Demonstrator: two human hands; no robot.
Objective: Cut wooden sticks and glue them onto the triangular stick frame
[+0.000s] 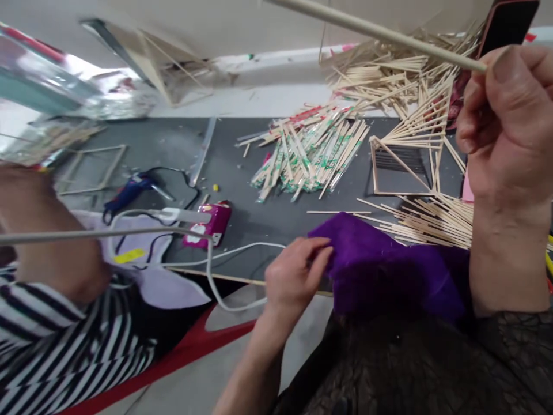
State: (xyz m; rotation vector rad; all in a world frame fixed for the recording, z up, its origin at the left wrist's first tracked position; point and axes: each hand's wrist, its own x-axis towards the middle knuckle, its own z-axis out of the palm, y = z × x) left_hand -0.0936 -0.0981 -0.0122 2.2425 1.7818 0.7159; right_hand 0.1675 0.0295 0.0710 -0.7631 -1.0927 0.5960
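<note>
My right hand (512, 106) is raised at the upper right, thumb and fingers closed on the end of a thin wooden stick (380, 31). The stick slants up to the left, out of the top of the view. Low in the middle, my left hand (298, 271) pinches the edge of a purple cloth (380, 265), which spreads across my lap and over the table edge. Just beyond the cloth lie many loose wooden sticks (432, 222). Behind them stands a frame built of sticks (404, 193), with a fan of sticks rising from it.
Wrapped chopsticks (302, 153) are heaped mid-table; more bare sticks (389, 80) pile up behind. Left of them are a pink packet (209, 225), a blue glue gun (129, 193) and a white cable (211, 271). A co-worker's arm and striped sleeve (86, 346) occupy the left.
</note>
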